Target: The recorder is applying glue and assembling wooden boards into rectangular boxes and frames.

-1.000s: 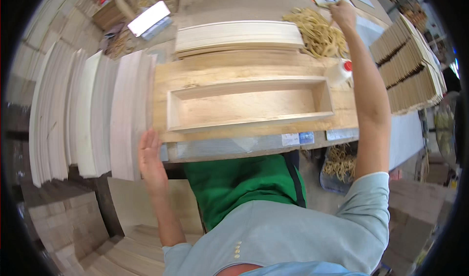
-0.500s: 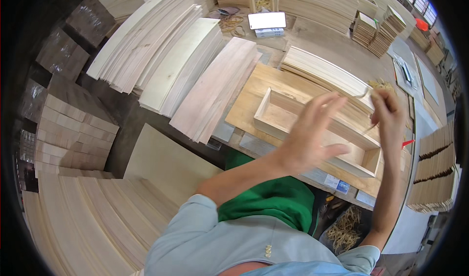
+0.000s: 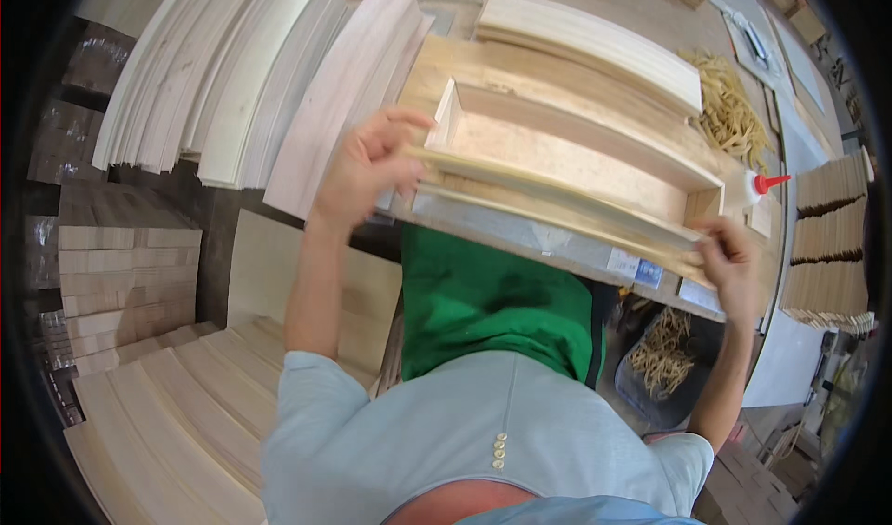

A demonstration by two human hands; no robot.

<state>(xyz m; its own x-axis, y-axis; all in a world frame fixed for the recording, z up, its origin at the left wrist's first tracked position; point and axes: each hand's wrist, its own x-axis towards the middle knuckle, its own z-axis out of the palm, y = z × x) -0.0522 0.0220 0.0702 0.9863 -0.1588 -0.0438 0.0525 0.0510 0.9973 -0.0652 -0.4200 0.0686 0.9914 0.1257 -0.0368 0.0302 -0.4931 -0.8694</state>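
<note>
A shallow rectangular wooden box frame (image 3: 567,161) lies lengthwise on a wooden board in front of me. Along its near wall runs a tan rubber band (image 3: 539,189), stretched long and blurred by motion. My left hand (image 3: 367,167) grips one end, thumb and fingers pinched beside the box's left corner. At the right corner, the fingers of my right hand (image 3: 731,257) are curled around the other end. Whether the band touches the wall I cannot tell.
Behind the box sits a stack of thin wooden slats (image 3: 595,46). A heap of rubber bands (image 3: 729,107) and a red-tipped white glue bottle (image 3: 764,185) lie to the right. Stacked wooden boards (image 3: 344,88) stand left. Below the table is a bin of bands (image 3: 662,358).
My hands have moved apart, left hand to the box's left end, right hand down to its right corner. The band now stretches between them. The view has tilted downward.
</note>
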